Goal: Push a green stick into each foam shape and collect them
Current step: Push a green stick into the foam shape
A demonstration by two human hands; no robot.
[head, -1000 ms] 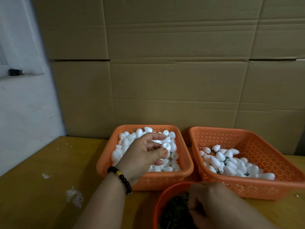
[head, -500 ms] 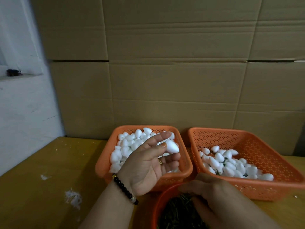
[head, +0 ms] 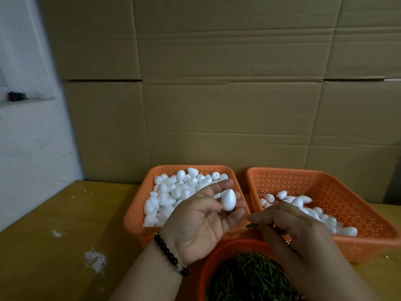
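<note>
Wooden table (head: 54,213) bearing two orange baskets (head: 138,216) (head: 358,213) (side by side), an orange bowl (head: 208,263), and white scraps (head: 95,259).

1 head-worn wide-angle view, looking forward and down over the bench (head: 54,224), close above the left hand (head: 201,220) and right hand (head: 299,233), facing a cardboard wall (head: 217,105) behind the bench, white wall (head: 28,148) at the left edge, straight lines bowed by the lens

I'm looking at a small packing or assembly workshop. Stacked cardboard cartons (head: 217,83) wall in a worn wooden bench (head: 54,235). Orange sorting baskets (head: 325,192) hold bulk foam pieces (head: 173,187).
</note>
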